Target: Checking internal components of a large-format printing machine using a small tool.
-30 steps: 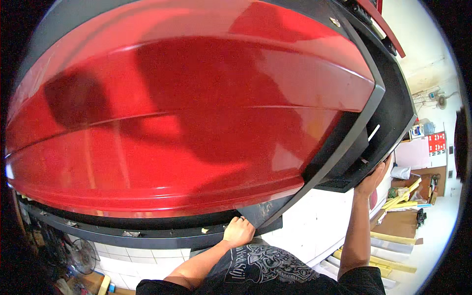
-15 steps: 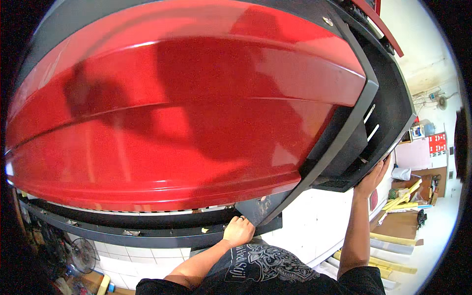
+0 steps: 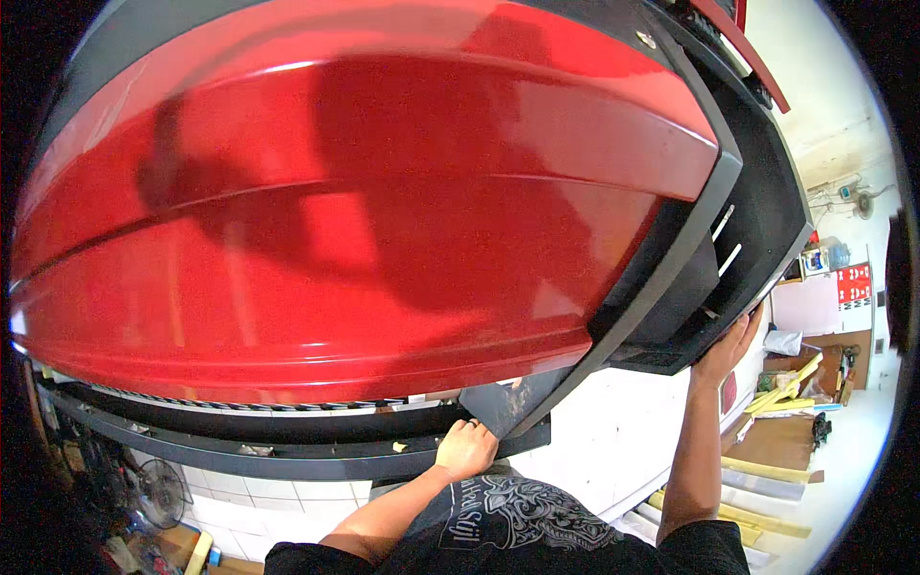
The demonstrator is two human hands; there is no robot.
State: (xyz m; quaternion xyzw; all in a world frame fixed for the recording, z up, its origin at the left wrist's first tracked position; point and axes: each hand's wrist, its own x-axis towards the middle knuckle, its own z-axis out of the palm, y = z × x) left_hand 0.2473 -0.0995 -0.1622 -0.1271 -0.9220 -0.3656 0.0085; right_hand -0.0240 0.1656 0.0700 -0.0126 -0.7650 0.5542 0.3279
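A large glossy red curved shell (image 3: 422,230) with dark grey trim (image 3: 690,225) fills most of the view. My left hand (image 3: 467,446) has its fingers curled on the lower black corner piece (image 3: 498,402), beside a long dark rail (image 3: 287,455) under the shell. To the right, my right hand (image 3: 724,350) grips the outer edge of a black angular housing (image 3: 757,211) with white slots; some of its fingertips are hidden behind that edge. A dark gap shows between the red shell and the rail.
A standing fan (image 3: 161,489) is at the lower left above white tiles (image 3: 297,508). At the right are yellow and white strips (image 3: 767,470), brown boards (image 3: 776,441), a pink board (image 3: 800,307) and small items along a pale wall (image 3: 867,144).
The red shell's lower edge has risen slightly, widening the gap above the dark rail and exposing a striped strip there. Both hands stay in place.
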